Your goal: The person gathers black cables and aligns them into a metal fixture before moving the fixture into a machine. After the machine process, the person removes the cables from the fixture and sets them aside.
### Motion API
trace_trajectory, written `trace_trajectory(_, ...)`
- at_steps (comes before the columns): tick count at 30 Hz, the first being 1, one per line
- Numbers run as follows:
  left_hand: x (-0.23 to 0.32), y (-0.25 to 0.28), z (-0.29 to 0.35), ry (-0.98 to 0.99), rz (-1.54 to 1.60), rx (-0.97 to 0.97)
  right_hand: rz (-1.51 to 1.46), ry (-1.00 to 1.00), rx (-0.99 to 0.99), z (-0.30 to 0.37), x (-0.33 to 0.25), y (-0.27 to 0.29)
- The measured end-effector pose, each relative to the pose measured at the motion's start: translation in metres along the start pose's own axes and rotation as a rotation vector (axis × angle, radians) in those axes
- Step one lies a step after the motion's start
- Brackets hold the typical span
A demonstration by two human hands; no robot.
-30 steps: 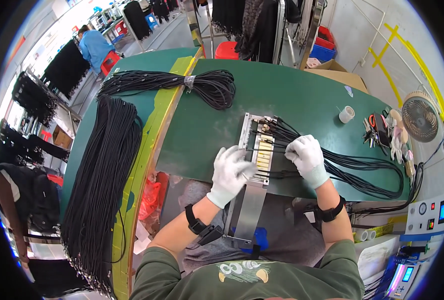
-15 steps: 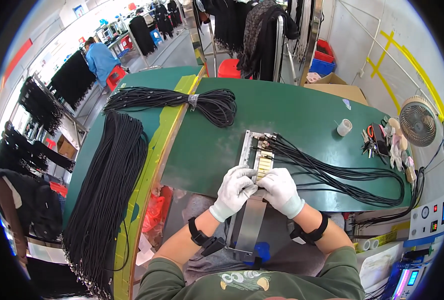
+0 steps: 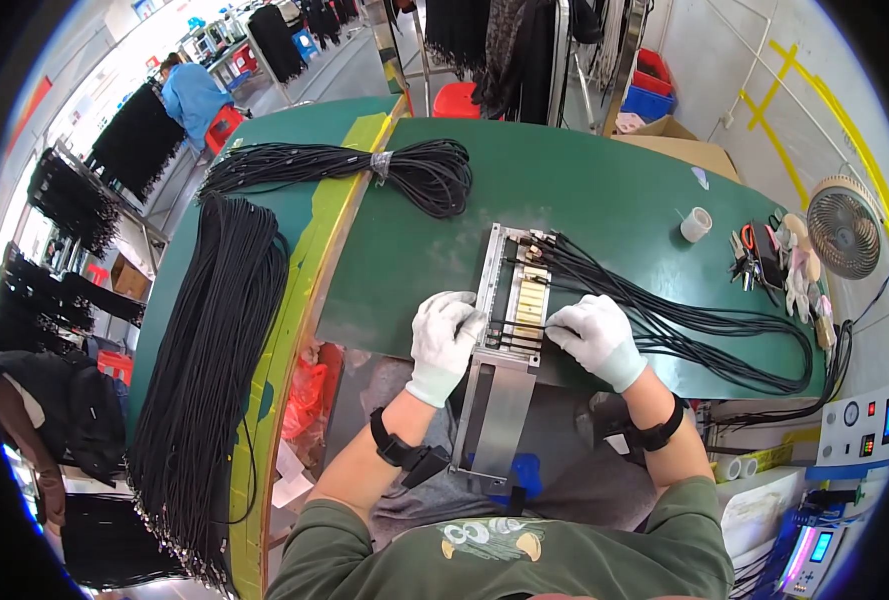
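A long metal fixture (image 3: 498,405) with a row of brass-coloured blocks (image 3: 531,300) lies over the table's near edge. Several thin black cables cross its near end. My left hand (image 3: 445,342), in a white glove, is at the fixture's left side, its fingertips pinched at the end of a black cable (image 3: 515,324). On the right, my gloved right hand (image 3: 599,340) pinches the same cable beside the brass-coloured blocks. The glove fingers partly hide both grips. More black cables (image 3: 705,317) run from the fixture's far end and loop across the table to the right.
Black cable bundles (image 3: 215,330) lie at the left, beyond a yellow-taped edge (image 3: 300,290); another tied bundle (image 3: 425,172) lies farther back. To the right are a white cup (image 3: 696,224), hand tools (image 3: 750,250), a fan (image 3: 845,228) and a control box (image 3: 863,425). A person in blue sits far left.
My hands have moved apart, the left one leftward and the right one rightward, uncovering the fixture's near end and the cables across it. The whole view has shifted slightly.
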State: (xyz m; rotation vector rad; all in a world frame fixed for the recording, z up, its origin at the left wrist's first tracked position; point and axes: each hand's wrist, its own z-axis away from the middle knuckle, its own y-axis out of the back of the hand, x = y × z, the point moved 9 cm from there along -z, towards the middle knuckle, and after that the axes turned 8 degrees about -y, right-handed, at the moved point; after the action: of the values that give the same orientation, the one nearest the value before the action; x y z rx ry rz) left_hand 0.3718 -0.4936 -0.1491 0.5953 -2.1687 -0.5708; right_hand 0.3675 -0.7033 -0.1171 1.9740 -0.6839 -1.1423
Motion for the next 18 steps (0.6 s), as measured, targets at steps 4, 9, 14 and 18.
trace_trajectory(4,-0.008,-0.004,0.005,0.031,0.040,0.040,0.069,-0.050,-0.055,0.001,0.008,0.000)
trace_trajectory(9,-0.010,-0.005,0.005,0.024,0.025,0.016,0.096,-0.018,-0.015,0.004,0.011,0.002)
trace_trajectory(14,-0.007,-0.006,0.004,0.007,0.012,0.002,0.120,0.022,-0.002,0.005,0.007,0.004)
trace_trajectory(18,-0.010,-0.005,0.006,0.027,0.021,0.007,0.140,0.032,0.005,0.005,0.004,0.003)
